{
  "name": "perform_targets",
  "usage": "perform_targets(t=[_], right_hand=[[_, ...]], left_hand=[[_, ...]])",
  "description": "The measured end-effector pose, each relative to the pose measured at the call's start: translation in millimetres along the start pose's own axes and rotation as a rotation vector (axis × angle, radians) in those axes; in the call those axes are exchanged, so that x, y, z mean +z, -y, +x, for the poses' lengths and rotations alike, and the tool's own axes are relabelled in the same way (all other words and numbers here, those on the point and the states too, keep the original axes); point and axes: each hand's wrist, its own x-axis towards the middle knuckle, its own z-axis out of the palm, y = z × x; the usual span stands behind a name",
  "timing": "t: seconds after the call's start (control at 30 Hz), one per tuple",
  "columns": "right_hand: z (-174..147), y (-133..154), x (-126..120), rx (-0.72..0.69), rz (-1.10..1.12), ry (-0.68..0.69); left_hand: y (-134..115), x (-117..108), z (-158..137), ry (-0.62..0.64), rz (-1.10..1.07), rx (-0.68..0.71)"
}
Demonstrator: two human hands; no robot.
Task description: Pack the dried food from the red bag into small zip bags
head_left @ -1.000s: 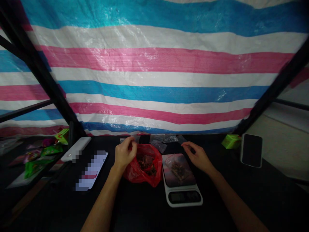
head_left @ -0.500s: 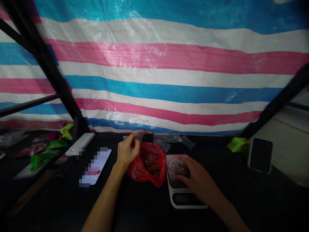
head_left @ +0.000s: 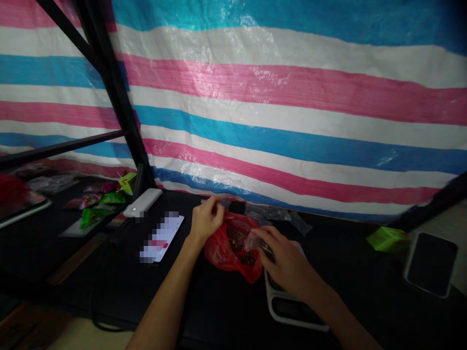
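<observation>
A red plastic bag (head_left: 221, 253) stands open on the black table, with brown dried bits (head_left: 237, 240) inside. My left hand (head_left: 207, 218) pinches the bag's rim at its upper left. My right hand (head_left: 286, 260) is closed around a small clear plastic bag (head_left: 257, 240) with dark contents. It holds this small bag over the right side of the red bag's mouth. Under my right hand and wrist lies a white kitchen scale (head_left: 277, 311), its pan mostly hidden and its dark display partly in sight.
Left of the red bag lie a lit phone (head_left: 164, 240) and a white oblong device (head_left: 143, 203). Farther left are green packets (head_left: 95, 216). Clear plastic bags (head_left: 279, 214) lie behind. At right stand a green box (head_left: 387, 239) and a dark-screened device (head_left: 432, 265).
My right hand has lifted the small clear bag off the scale and moved left to the red bag's mouth. My left hand keeps its hold. The camera view has turned left.
</observation>
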Motion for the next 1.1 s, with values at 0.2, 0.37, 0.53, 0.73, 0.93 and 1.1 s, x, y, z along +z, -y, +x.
perform_targets(t=[0.2, 0.37, 0.53, 0.73, 0.93, 1.1], right_hand=[[11, -11, 25, -0.035, -0.049, 0.054], [4, -15, 21, 0.001, -0.004, -0.034], [-23, -39, 8, 0.112, 0.041, -0.202], [-55, -77, -7, 0.204, 0.038, -0.164], [-59, -76, -20, 0.187, 0.065, -0.158], [-54, -74, -18, 0.155, 0.019, -0.097]], left_hand=[[2, 0, 0, 0.001, 0.001, -0.02], [3, 1, -1, 0.004, 0.011, -0.018], [4, 1, -1, 0.011, -0.001, -0.027], [1, 2, -2, 0.013, 0.007, -0.007], [2, 4, -3, 0.057, 0.039, 0.014], [-8, -2, 1, 0.185, -0.02, 0.07]])
